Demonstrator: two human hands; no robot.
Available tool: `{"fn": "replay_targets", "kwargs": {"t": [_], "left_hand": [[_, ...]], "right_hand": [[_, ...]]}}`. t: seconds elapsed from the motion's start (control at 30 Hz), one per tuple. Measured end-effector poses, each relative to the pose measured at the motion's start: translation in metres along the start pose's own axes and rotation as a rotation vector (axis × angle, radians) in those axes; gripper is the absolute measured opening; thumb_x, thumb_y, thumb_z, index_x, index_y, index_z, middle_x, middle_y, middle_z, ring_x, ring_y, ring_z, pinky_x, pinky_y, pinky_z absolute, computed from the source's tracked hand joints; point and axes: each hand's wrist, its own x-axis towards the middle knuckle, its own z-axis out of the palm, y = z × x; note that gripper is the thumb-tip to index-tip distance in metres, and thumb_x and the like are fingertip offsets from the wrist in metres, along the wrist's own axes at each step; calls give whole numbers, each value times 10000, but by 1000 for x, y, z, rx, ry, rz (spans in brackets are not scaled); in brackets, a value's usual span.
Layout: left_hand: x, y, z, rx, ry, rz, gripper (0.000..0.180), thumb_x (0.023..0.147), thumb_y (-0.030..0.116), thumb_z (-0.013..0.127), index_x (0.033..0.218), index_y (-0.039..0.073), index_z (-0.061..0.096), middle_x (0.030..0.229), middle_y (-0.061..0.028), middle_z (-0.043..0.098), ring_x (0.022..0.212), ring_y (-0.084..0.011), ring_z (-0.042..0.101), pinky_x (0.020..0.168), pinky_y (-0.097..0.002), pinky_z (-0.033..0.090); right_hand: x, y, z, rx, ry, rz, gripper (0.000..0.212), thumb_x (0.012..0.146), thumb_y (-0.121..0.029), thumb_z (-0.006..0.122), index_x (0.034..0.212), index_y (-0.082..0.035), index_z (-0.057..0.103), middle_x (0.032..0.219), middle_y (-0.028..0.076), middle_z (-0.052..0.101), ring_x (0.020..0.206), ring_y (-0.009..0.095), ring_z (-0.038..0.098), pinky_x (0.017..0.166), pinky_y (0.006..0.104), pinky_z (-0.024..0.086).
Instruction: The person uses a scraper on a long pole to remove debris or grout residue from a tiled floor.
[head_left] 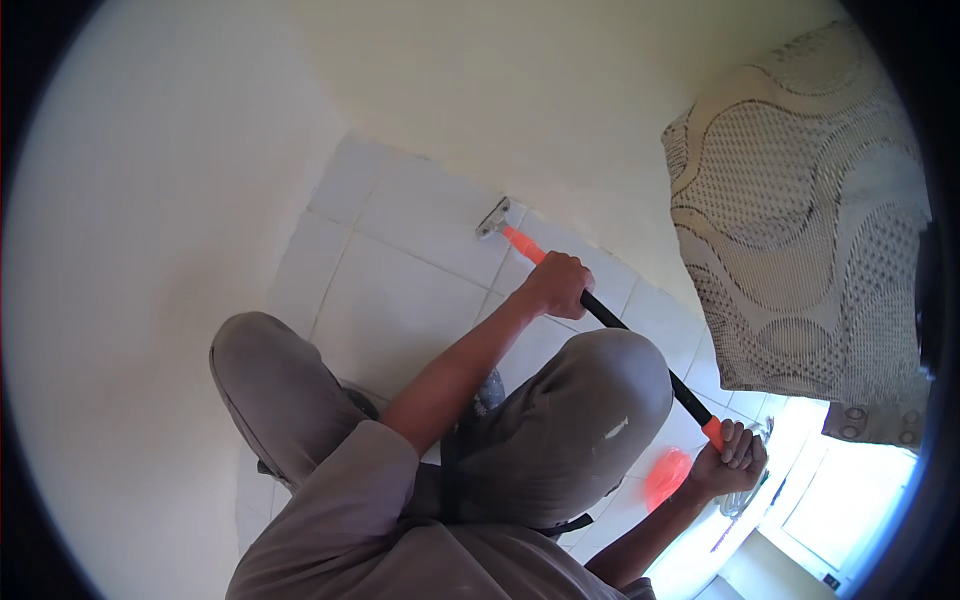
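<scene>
Both my hands grip a long-handled scraper (603,312) with a black shaft and orange sections. My left hand (560,285) is wrapped round it near the head, just behind the front orange section. At the rear orange end, my right hand (732,462) closes on the handle. The wide metal scraper head (494,217) is at the pale floor tiles (415,285), close to the wall's foot; whether its edge touches them is hard to tell. Part of the shaft is hidden behind my bent right knee (625,385).
Cream walls (500,90) meet the tiled floor ahead and on the left. Patterned beige-brown fabric (800,220) hangs at the right, above the shaft. A translucent red item (666,478), perhaps a plastic bag, lies near my right forearm. Bright light fills an opening (850,495) at the lower right.
</scene>
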Motion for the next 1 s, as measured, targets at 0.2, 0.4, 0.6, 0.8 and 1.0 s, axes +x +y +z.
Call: {"fn": "replay_targets", "kwargs": {"t": [0.2, 0.4, 0.6, 0.8, 1.0], "left_hand": [[14, 22, 10, -26, 28, 22, 142, 595, 251, 679, 712, 180, 718, 697, -84, 678, 758, -321, 677, 692, -464, 516], [-6, -28, -20, 39, 140, -38, 113, 559, 209, 662, 666, 180, 685, 653, -58, 658, 718, -315, 662, 669, -466, 505], [10, -3, -7, 17, 106, 63, 111, 566, 216, 668, 668, 173, 688, 656, -62, 657, 734, -309, 664, 678, -462, 508], [15, -5, -12, 55, 100, 24, 109, 562, 207, 661, 660, 168, 682, 660, -74, 651, 737, -321, 657, 672, -469, 498], [-6, -45, -34, -32, 130, -82, 155, 541, 201, 667, 679, 138, 696, 671, -109, 655, 722, -335, 658, 666, -460, 507]], "right_hand": [[25, -14, -36, 45, -21, -19, 422, 882, -84, 490, 562, -183, 233, 479, -13, 205, 437, 98, 224, 631, 281, 408], [3, 23, 17, 117, -14, 56, 419, 896, -74, 476, 563, -199, 256, 470, -23, 224, 444, 99, 235, 581, 288, 355], [9, 5, -8, 72, -19, -3, 415, 884, -67, 468, 558, -203, 250, 465, -16, 222, 437, 103, 235, 578, 282, 346], [8, 14, 9, 106, 67, -35, 403, 876, -60, 465, 560, -197, 257, 486, -24, 201, 444, 98, 245, 565, 280, 348], [8, 39, 30, 166, -93, 74, 457, 902, -67, 475, 536, -208, 240, 453, -22, 255, 433, 102, 276, 621, 292, 368]]}}
